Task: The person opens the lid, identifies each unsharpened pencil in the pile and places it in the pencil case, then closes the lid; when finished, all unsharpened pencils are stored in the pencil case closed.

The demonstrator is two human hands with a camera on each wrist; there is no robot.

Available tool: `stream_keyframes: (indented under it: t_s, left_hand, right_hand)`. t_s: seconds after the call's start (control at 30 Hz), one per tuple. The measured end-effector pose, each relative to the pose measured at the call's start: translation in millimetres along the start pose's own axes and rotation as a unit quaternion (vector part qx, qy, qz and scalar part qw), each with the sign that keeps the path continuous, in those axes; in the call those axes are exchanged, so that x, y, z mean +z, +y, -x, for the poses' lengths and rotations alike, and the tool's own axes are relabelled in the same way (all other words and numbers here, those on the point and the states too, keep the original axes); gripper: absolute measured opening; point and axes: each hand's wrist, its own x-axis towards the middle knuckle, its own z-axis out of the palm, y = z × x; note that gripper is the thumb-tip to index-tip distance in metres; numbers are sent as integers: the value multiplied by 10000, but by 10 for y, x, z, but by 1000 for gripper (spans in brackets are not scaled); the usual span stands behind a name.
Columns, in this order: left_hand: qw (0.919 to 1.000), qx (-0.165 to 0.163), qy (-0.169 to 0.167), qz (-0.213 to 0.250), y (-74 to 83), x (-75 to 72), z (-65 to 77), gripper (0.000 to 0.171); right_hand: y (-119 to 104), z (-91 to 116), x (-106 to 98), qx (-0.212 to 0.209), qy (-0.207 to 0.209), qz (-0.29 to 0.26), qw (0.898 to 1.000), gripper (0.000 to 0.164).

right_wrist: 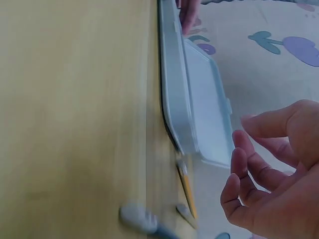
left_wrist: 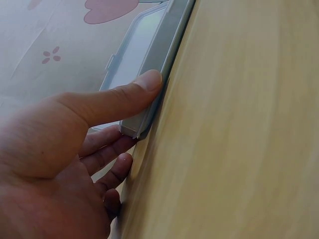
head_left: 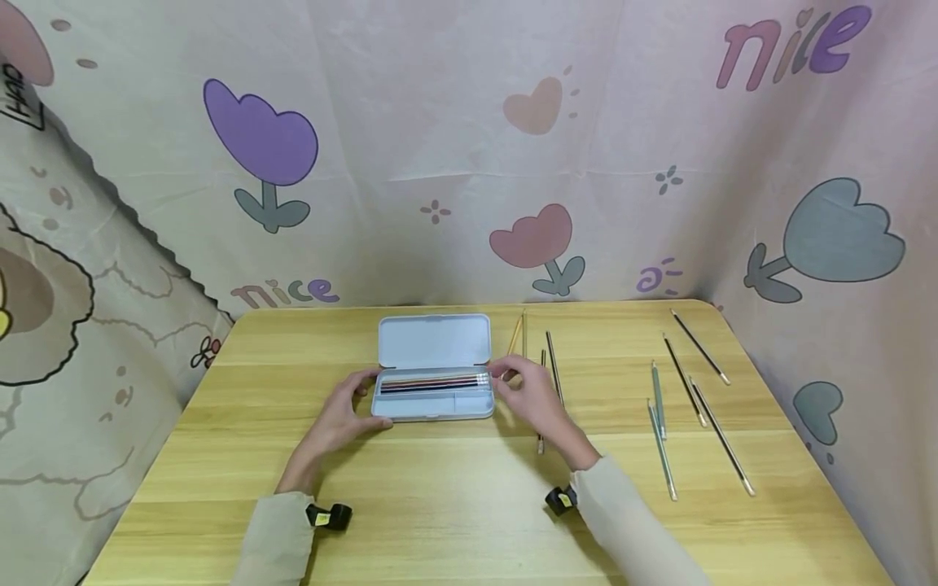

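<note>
The left hand (head_left: 340, 415) has a hold on the open pencil case (head_left: 414, 407): in the left wrist view its thumb (left_wrist: 148, 79) presses on the front wall near the left corner while the fingers bend behind that end, so the grip spans the narrow width of the case. The right hand (head_left: 533, 395) is released, its fingers loosely bent and the thumb close to the index fingertip (nothing shows between them in the right wrist view). It hovers just beside the case's right end, apart from it in that view.

The case stands near the far edge of the wooden table (head_left: 454, 505), a little left of that edge's middle, with its lid (head_left: 435, 342) tipped back towards the same edge. Several pencils (head_left: 432, 384) lie side by side in the long rear compartment, their pale ends at the right.

Between the case and the right hand's far side, yellowish pencils (head_left: 516, 334) lie near the table's far edge; a dark pencil (head_left: 553, 362) lies close by. Towards the table's right edge are two green pencils (head_left: 661, 456) and three dark-striped pencils (head_left: 721, 435), the farthest of them close to the far right corner.
</note>
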Motion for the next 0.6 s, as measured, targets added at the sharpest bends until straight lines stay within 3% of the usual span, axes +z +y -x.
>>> stream_keyframes:
  t_s: [0.33,0.6]
  left_hand:
    - [10000,-21,-67,-19,-20,25,2,92]
    - [9999,-101,-47,2,-19,22,3,93]
  right_hand:
    - [134,305,-260,333,608,58,9976,21]
    - [284,496,-458,606,771,368,9945,22]
